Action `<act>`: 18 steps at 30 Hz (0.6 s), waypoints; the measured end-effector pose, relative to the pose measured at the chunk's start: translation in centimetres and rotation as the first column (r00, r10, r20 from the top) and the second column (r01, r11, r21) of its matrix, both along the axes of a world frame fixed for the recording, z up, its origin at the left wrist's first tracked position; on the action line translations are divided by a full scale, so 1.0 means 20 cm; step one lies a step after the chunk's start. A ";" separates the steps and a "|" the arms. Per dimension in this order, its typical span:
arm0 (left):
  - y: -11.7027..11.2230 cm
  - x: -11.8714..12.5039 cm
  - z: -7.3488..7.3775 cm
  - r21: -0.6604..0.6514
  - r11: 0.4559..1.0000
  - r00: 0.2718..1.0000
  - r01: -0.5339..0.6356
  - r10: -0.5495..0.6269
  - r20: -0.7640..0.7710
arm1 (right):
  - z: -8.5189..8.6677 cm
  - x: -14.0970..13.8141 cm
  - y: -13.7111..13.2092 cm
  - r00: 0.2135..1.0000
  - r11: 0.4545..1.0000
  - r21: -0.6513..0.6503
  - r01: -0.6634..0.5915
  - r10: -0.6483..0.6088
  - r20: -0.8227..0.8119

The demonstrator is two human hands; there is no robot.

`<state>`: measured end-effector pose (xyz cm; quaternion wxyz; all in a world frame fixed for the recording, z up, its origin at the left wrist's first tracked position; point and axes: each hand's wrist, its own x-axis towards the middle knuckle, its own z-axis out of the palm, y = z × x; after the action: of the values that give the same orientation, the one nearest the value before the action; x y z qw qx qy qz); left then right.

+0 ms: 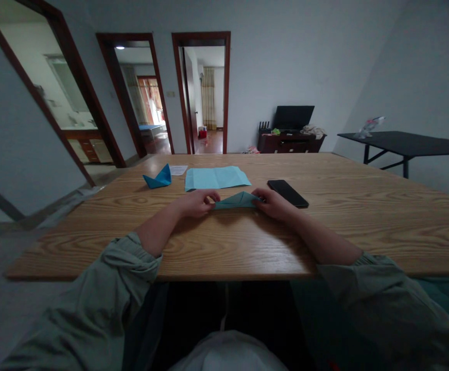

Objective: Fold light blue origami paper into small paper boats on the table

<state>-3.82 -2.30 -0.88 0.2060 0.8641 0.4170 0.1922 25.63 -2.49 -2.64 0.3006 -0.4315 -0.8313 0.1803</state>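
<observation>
From the head camera, both forearms reach inward over a wooden table [363, 226], with rolled green sleeves [93, 304] bunched below the elbows. The left hand [196, 203] is palm down and partly closed, its fingers curled around the left end of a folded blue paper [234, 201]. The right hand [273, 204] is also palm down and partly closed, gripping the right end. The paper lies low on the tabletop between the hands, folded into a shallow triangle. Beyond it, a flat light blue sheet [217, 178] lies just past the left hand, and a darker blue paper boat [158, 178] sits further left beside a white slip of paper [178, 170]. A black phone [288, 193] lies just beyond the right hand
</observation>
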 end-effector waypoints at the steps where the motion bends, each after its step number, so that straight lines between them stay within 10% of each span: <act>1: 0.01 0.00 0.00 -0.001 1.000 1.000 0.005 -0.005 0.000 | 0.00 0.00 0.00 1.000 1.000 -0.001 -0.001 0.001 -0.001; 18: 0.00 -0.01 0.00 0.073 0.997 1.000 -0.007 0.008 -0.004 | 0.03 -0.01 -0.03 1.000 0.999 -0.030 -0.013 0.012 -0.014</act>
<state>-3.99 -2.26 -0.81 0.1725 0.8700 0.4134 0.2063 25.37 -3.01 -2.10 0.2985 -0.4294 -0.8291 0.1975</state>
